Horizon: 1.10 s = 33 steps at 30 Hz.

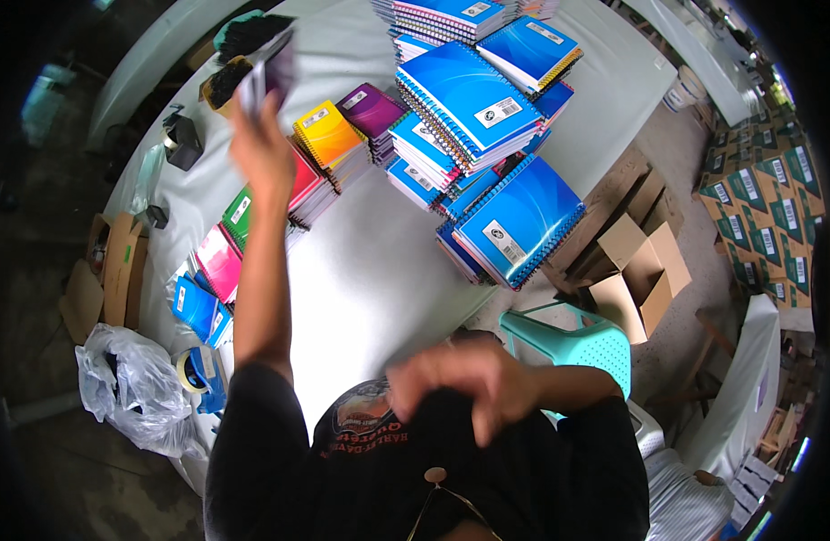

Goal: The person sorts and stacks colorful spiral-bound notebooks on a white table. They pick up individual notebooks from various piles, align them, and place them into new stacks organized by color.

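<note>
My left hand (263,149) is raised over the far left of the table, closed on a motion-blurred notebook (272,70) with a dark purplish cover. Just right of it stand stacks of spiral notebooks: a yellow one (320,133), a purple one (368,108) and a red one (307,185). Nearer along the same row lie a green notebook (238,216), a pink notebook (218,261) and small blue notebooks (195,305). In front of my chest hovers my right hand (469,379), blurred, its thumb apart from the fingers and nothing visible in it.
Piled blue spiral notebooks (469,95) fill the table's right side. A turquoise stool (577,347) and an open cardboard box (645,279) stand to the right. Stacked cartons (766,216) are beyond. At left are a plastic bag (131,388), a tape roll (191,370) and a tape dispenser (182,142).
</note>
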Each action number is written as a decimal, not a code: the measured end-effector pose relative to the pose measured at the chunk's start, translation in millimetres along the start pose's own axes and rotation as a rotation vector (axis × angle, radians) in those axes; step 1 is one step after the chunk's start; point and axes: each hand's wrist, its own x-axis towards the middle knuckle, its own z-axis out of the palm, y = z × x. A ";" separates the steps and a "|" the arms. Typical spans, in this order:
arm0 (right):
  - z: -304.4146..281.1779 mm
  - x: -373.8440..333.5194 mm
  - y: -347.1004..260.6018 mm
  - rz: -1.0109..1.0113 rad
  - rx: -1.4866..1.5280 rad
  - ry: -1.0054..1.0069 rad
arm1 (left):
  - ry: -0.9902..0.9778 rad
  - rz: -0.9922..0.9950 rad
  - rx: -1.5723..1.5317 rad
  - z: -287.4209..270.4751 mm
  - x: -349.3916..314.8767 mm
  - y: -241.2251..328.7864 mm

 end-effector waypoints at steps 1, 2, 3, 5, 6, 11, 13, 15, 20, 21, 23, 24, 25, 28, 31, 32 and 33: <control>1.2 0.6 11.7 0.187 0.243 0.249 | -0.010 -0.012 -0.167 -37.3 -14.4 22.1; -2.9 5.3 23.6 0.161 0.518 0.335 | -0.064 0.171 -0.026 -72.4 -30.4 41.1; -10.9 12.4 35.2 0.138 0.790 0.416 | -0.212 0.270 0.084 -106.8 -51.9 56.0; -28.9 21.7 59.8 0.266 0.973 0.447 | -0.834 0.454 0.147 -155.1 -90.6 70.9; -35.2 24.4 77.0 0.406 0.859 0.616 | -1.007 0.449 0.044 -167.3 -107.2 80.4; -58.7 -5.2 158.5 0.537 0.553 0.814 | -0.867 0.228 -0.112 -119.3 -66.5 43.9; -65.0 -13.6 167.6 0.503 0.499 0.852 | -0.771 0.183 0.229 -72.0 -59.5 1.9; -72.4 -21.4 167.8 0.467 0.516 0.876 | -0.633 0.221 0.596 -28.0 -87.4 -51.5; -75.6 -31.1 164.9 0.409 0.350 0.936 | -0.749 0.104 0.582 -24.1 -103.1 -95.4; -73.4 -26.6 161.0 0.435 0.369 0.906 | -0.623 0.235 0.446 -37.4 -101.4 -106.8; -77.8 -20.2 156.4 0.431 0.401 0.853 | -0.885 -0.123 0.505 -60.6 -61.6 -58.0; -76.6 -15.1 156.5 0.429 0.425 0.817 | -0.718 -0.236 0.328 -74.9 -57.6 -54.5; -76.7 -10.4 155.0 0.419 0.447 0.793 | -0.553 -0.336 0.144 -84.2 -51.2 -44.9; -78.1 -6.8 148.2 0.404 0.440 0.786 | -0.338 0.072 -0.083 -125.2 -58.7 20.0; -81.8 1.1 148.5 0.357 0.567 0.736 | -0.338 0.344 -0.187 -144.9 -102.6 39.1; -79.8 5.7 146.3 0.333 0.686 0.707 | -0.453 0.363 -0.250 -144.8 -128.1 31.2; -77.8 8.9 143.8 0.307 0.804 0.683 | -0.650 0.384 -0.030 -148.5 -148.4 35.8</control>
